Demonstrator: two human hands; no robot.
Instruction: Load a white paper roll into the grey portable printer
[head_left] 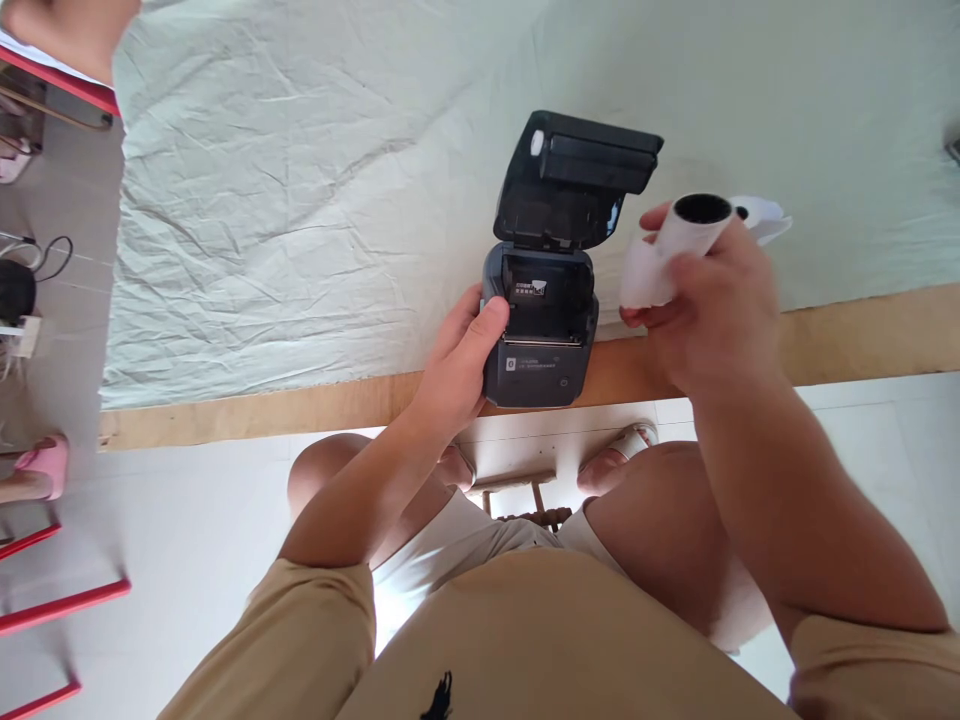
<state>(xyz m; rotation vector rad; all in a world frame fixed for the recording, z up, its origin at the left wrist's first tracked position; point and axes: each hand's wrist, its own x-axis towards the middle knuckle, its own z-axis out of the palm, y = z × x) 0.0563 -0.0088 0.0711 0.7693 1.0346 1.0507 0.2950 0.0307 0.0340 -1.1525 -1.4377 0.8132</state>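
My left hand (pixel 469 345) grips the left side of a dark grey portable label printer (pixel 540 372), its thumb over the front edge. The printer's lid (pixel 574 180) stands fully raised, and the inner bay shows a small white printed label but no roll. To the right, my right hand (pixel 712 300) is closed around a white paper roll (pixel 697 235) with a dark hollow core facing up. A strip of its paper hangs loose on the left. Just behind that hand, another white item (pixel 761 215) with a dark spot is partly hidden; I cannot tell its kind.
A pale green cloth (pixel 300 200) covers the table, whose wooden edge (pixel 247 425) runs in front of me. Another person's arm (pixel 75 30) reaches in at the top left. Red metal bars (pixel 67 605) and a pink shoe (pixel 49 465) are on the left.
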